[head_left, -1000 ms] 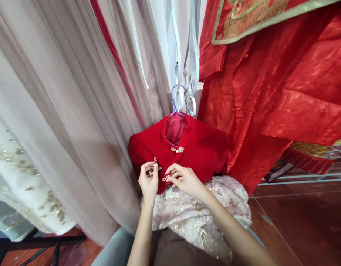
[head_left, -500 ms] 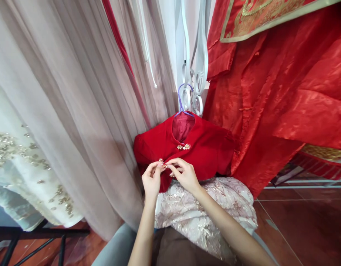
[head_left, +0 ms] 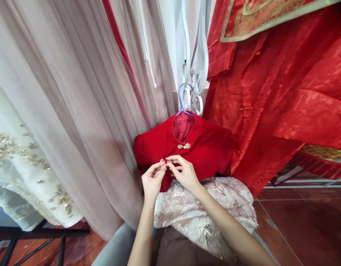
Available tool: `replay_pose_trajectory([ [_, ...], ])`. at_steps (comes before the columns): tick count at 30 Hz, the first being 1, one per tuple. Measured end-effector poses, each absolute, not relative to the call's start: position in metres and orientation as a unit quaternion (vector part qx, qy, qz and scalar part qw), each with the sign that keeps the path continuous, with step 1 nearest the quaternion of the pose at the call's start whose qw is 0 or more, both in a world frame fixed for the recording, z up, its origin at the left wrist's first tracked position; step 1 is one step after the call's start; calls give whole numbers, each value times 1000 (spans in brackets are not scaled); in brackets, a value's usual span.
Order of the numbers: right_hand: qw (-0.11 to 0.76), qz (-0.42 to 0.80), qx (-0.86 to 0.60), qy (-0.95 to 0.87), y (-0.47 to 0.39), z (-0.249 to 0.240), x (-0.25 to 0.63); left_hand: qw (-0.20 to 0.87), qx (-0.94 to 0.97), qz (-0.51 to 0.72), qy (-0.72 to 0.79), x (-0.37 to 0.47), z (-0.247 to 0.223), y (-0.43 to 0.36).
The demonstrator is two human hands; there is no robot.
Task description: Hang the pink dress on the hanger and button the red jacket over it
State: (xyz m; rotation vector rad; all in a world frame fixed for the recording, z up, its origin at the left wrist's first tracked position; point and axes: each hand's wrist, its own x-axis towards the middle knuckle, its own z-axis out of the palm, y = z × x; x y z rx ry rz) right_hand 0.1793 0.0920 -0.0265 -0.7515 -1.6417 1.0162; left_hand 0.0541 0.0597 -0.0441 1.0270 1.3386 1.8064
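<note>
A red velvet jacket (head_left: 206, 155) hangs on a purple hanger (head_left: 181, 98), with one flower-shaped collar clasp (head_left: 184, 146) fastened below its neckline. Lower on the front edge is a second jewelled flower clasp (head_left: 162, 161), partly covered by fingertips. My left hand (head_left: 153, 180) pinches the left part of this clasp between thumb and fingers. From the other side, my right hand (head_left: 185, 174) pinches its right part, and the fingertips of both hands nearly meet. Whether the two halves are joined is hidden. Another small ornament (head_left: 172, 175) shows just under my right fingers.
Behind the hanger stands a white scrolled metal rack (head_left: 197, 77). Sheer pinkish fabric (head_left: 84, 111) hangs at left, and red satin garments (head_left: 270, 99) hang at right. A pale brocade skirt (head_left: 215, 207) lies below the jacket, over my lap. Black metal legs (head_left: 62, 247) stand lower left.
My fingertips have risen slightly and come closer together at the second clasp. Its right part now sits nearer the left flower. The jacket's front has shifted very little.
</note>
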Motion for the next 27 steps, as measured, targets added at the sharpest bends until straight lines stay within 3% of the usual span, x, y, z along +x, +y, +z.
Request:
replay_pose_trajectory([
  [14,488,407,-292,-715,100,-35,180,449,403,638,479,45,-34,63],
  [17,490,410,-292,-711,100,-36,181,408,403,634,519,43,-34,63],
  [22,451,429,-326,-712,100,-30,205,245,468,619,581,29,-48,57],
  [27,384,378,-426,-727,88,-45,223,291,523,545,587,18,-76,50],
])
